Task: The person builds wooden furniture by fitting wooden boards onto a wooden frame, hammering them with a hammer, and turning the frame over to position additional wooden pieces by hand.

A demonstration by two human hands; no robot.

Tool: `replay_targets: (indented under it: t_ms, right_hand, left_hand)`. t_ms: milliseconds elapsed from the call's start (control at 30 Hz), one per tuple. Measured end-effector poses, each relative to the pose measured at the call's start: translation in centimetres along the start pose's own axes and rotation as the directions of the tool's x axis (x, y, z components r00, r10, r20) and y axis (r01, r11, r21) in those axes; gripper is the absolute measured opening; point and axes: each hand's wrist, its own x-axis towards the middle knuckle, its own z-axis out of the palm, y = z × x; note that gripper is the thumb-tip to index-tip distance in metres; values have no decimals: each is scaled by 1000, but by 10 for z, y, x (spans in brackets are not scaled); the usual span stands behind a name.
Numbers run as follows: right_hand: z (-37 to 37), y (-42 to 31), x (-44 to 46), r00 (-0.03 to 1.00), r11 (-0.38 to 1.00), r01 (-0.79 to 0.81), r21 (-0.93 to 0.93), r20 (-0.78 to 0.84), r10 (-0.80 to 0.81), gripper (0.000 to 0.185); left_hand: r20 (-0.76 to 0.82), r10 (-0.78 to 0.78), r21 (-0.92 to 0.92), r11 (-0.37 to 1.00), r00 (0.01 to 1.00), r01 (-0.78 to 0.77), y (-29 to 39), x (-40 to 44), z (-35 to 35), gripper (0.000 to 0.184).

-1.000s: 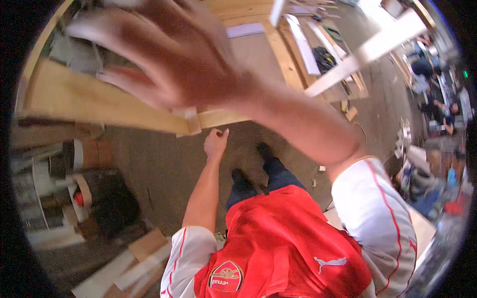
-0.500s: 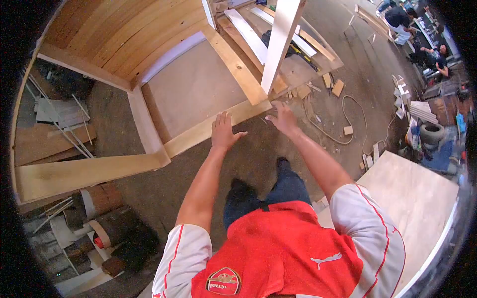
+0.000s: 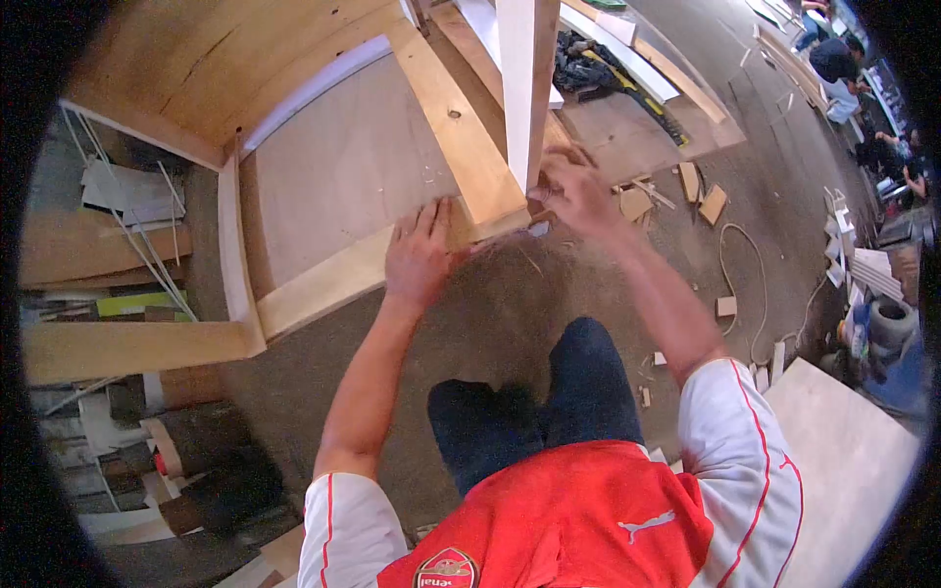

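Note:
A large wooden frame with a thin panel (image 3: pixel 343 147) set inside it stands before me. My left hand (image 3: pixel 421 255) grips its front rail (image 3: pixel 323 281), fingers over the top and thumb along the near edge. My right hand (image 3: pixel 580 196) is at the frame's corner, right beside the foot of a pale upright post (image 3: pixel 526 88). Its fingers are bent toward the thumb and slightly blurred; what they pinch, if anything, is hidden. A crosspiece with a knot (image 3: pixel 454 115) meets the rail at that corner.
Boards, a black plastic bag (image 3: pixel 585 71) and a yellow-black tool (image 3: pixel 637 98) lie beyond the post. Wood offcuts (image 3: pixel 713 204) and a cord (image 3: pixel 725 257) are on the floor at right. A pale sheet (image 3: pixel 833 470) is at lower right. People (image 3: pixel 836 61) work farther back.
My view has shifted closer and my knees are more bent. My left hand has closed over the rail. My right hand has moved against the post's foot, its fingers curling in.

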Motion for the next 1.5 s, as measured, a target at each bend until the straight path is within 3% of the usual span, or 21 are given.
replay_targets:
  t_ms: [67, 200, 233, 333, 367, 433, 567, 667, 733, 833, 933, 1133, 1267, 1367, 1500]
  right_hand:
    - [-7, -1, 7, 997, 998, 64, 22, -45, -63, 41]
    - [11, 18, -2, 992, 994, 107, -13, -66, -108, 56]
    - [8, 19, -4, 990, 990, 139, -36, -28, -141, 68]
    - [20, 28, -12, 980, 970, 144, -197, -106, -167, 77]
    - [16, 14, -11, 995, 985, 45, -167, -78, -59, 83]
    - [21, 16, -10, 996, 990, 28, -135, -76, -38, 83]
    - [12, 10, -11, 1000, 996, 26, -83, -8, -27, 77]
    - [15, 36, 9, 989, 954, 110, 278, 70, -134, 66]
    - [18, 37, 10, 989, 969, 137, 207, 26, -146, 61]
    - [27, 42, 13, 987, 971, 158, 181, -17, -157, 55]
    - [19, 31, 12, 988, 973, 128, 194, 56, -141, 52]
    - [23, 29, 10, 991, 988, 123, 96, 38, -127, 49]
    - [14, 17, 5, 990, 993, 103, 49, 89, -108, 47]
    - [16, 14, -1, 996, 993, 79, -91, 47, -75, 47]
    - [13, 28, 9, 977, 977, 196, 86, 67, -202, 54]
  left_hand:
    - [-27, 9, 33, 999, 1000, -8, -2, 1, 5, 79]
    - [-105, 44, 115, 993, 994, -32, 0, -4, 19, 76]
    - [-134, 51, 126, 991, 990, -34, 0, -4, 20, 76]
    - [-200, 54, 168, 986, 978, -20, -2, -5, 33, 73]
    - [-229, 52, 161, 987, 972, -15, -3, -4, 37, 73]
    - [-189, -34, 148, 987, 981, 63, 5, -4, 32, 71]
    - [-197, -2, 125, 992, 980, 27, 6, -5, 27, 70]
    - [-244, 43, 151, 989, 969, -6, 0, -3, 30, 67]
    - [-281, 88, 158, 986, 956, -45, -3, -4, 34, 65]
    - [-127, -57, 139, 988, 990, 74, 20, -8, 10, 59]
    - [-316, 155, 197, 976, 936, -95, 13, -5, 24, 55]
    - [-140, 91, 166, 984, 986, -67, 14, 0, 21, 52]
    - [-127, 89, 155, 985, 988, -69, 14, 0, 22, 51]
    - [-147, 102, 138, 987, 984, -82, 13, 0, 24, 50]
    - [-224, 167, 118, 983, 960, -143, 9, 3, 29, 48]
